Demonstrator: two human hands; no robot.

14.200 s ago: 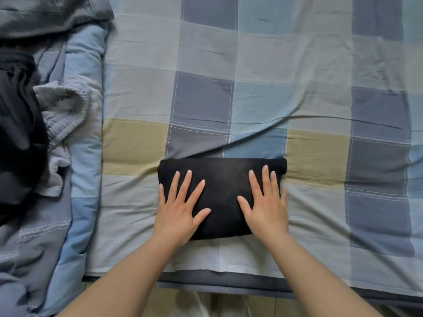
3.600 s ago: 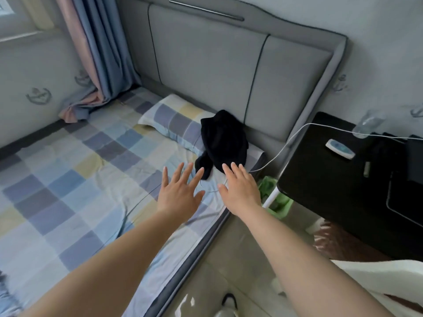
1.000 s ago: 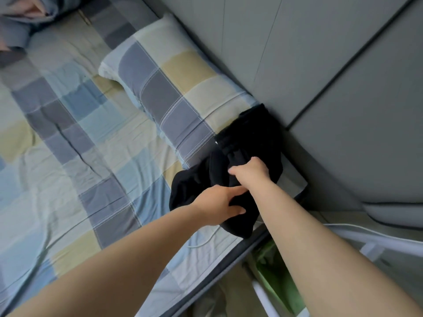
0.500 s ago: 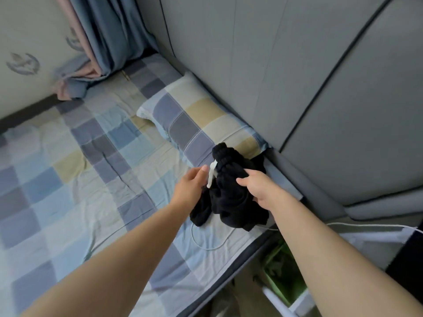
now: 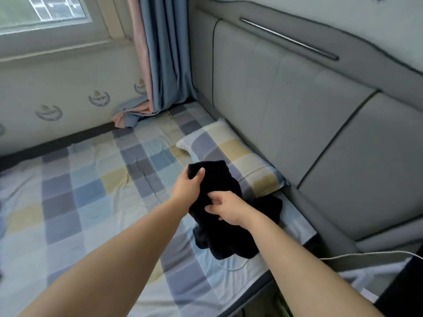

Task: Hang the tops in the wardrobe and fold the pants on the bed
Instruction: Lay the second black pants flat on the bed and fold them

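Note:
A crumpled black garment (image 5: 223,186) hangs between both my hands above the checked bed sheet (image 5: 91,184), near the pillow (image 5: 238,156). My left hand (image 5: 188,185) grips its upper end, thumb over the cloth. My right hand (image 5: 225,208) pinches it lower down, fingers curled into the fabric. The garment's lower part bunches down onto the sheet by the bed's edge. I cannot tell whether it is a top or pants.
A grey padded headboard (image 5: 309,106) runs along the right. Blue and pink curtains (image 5: 160,53) hang in the corner under a window (image 5: 43,10). A white cable (image 5: 343,256) trails over the bed's edge. A dark table corner (image 5: 405,291) sits at lower right.
Both hands have lifted the black garment off the pillow and drawn it toward me. My left hand now grips its top end. The view has tilted up to show the window.

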